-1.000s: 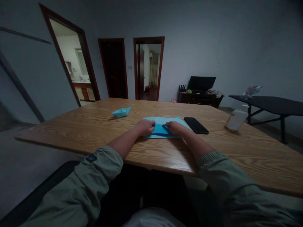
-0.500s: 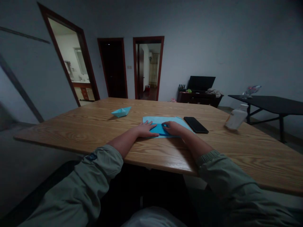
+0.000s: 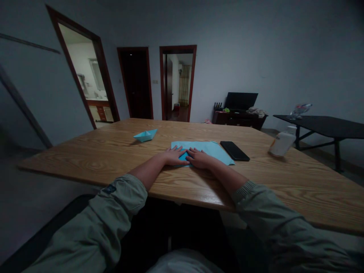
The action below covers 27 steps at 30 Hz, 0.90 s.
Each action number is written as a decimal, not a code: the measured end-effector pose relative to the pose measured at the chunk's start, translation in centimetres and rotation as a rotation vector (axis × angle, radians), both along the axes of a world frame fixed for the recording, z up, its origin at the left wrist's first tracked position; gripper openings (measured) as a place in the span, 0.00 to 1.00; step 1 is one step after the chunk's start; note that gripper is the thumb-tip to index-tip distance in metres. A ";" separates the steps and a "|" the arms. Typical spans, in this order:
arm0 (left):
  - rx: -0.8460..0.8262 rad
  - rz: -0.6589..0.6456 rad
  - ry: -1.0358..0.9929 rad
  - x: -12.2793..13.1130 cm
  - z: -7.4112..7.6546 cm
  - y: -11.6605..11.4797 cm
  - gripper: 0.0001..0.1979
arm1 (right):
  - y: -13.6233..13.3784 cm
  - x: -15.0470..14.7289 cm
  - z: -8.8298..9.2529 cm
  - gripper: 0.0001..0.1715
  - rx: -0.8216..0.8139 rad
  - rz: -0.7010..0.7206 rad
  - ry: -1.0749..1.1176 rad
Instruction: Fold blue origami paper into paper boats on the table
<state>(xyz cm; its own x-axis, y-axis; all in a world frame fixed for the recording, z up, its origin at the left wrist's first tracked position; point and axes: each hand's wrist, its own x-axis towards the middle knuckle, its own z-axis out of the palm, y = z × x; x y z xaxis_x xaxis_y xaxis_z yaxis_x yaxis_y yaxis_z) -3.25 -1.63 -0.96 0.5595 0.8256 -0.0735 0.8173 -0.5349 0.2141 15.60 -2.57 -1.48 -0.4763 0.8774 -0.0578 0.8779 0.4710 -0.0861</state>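
Uncurled since a moment ago, the right hand now lies flat too. On the wooden surface (image 3: 85,161), left to right: one paper boat (image 3: 145,135), the open left hand (image 3: 173,156) and right hand (image 3: 199,158) resting ungrasping on one seemingly folded blue paper sheet (image 3: 209,148), one phone (image 3: 234,150), one white bottle (image 3: 283,142).

Dim light, brighter doorway (image 3: 81,79) at left, bowed edges

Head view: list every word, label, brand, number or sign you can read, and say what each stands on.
Nothing in this view can be read.
White plastic bottle on the table: it has a label, too small and blurred to read.
Patch on the left sleeve: too small and blurred to read.
Black phone: dark, no text shows.
Blue paper sheet: no text shows.
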 end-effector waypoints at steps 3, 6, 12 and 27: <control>-0.011 -0.007 0.001 -0.2 0.1 0.1 0.49 | 0.1 0.3 0.5 0.38 -0.054 -0.006 -0.008; -0.006 0.003 -0.001 -0.2 0.1 0.1 0.49 | 0.2 0.8 0.8 0.35 -0.084 -0.051 -0.044; 0.028 0.089 0.029 -0.2 -0.5 0.5 0.50 | 0.6 1.6 0.9 0.30 -0.087 -0.165 -0.084; 0.132 0.201 0.029 -1.0 -0.1 0.4 0.39 | 1.8 3.3 0.1 0.32 0.006 -0.277 -0.023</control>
<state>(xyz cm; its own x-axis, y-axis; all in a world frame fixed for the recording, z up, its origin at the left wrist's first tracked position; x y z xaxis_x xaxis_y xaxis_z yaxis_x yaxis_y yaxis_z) -4.29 -1.23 -1.09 0.3820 0.9237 0.0290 0.9150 -0.3825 0.1284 18.90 -0.79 -1.35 -0.2172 0.9743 -0.0604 0.9749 0.2135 -0.0626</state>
